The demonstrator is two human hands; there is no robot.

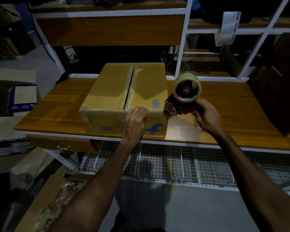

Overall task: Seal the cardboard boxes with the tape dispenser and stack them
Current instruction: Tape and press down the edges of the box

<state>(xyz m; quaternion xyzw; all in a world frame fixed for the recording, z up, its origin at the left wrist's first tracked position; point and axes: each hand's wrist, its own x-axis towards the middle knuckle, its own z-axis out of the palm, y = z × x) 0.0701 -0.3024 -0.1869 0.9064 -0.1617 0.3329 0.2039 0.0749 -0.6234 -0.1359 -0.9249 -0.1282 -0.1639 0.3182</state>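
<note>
A brown cardboard box (110,91) lies on the wooden table (224,111), its two top flaps folded down with an open seam running front to back. My left hand (135,121) rests flat with straight fingers on the box's near top edge, just right of the seam. My right hand (206,116) grips the handle of a red tape dispenser (177,108) carrying a roll of clear tape (187,88). The dispenser's head sits at the box's near right corner.
A dark brown box (278,97) stands on the table's right end. Another cardboard box (15,92) with blue print is at the left, off the table. White shelf frames (181,47) rise behind. Wire baskets (174,164) hang under the table. Flattened cardboard lies lower left.
</note>
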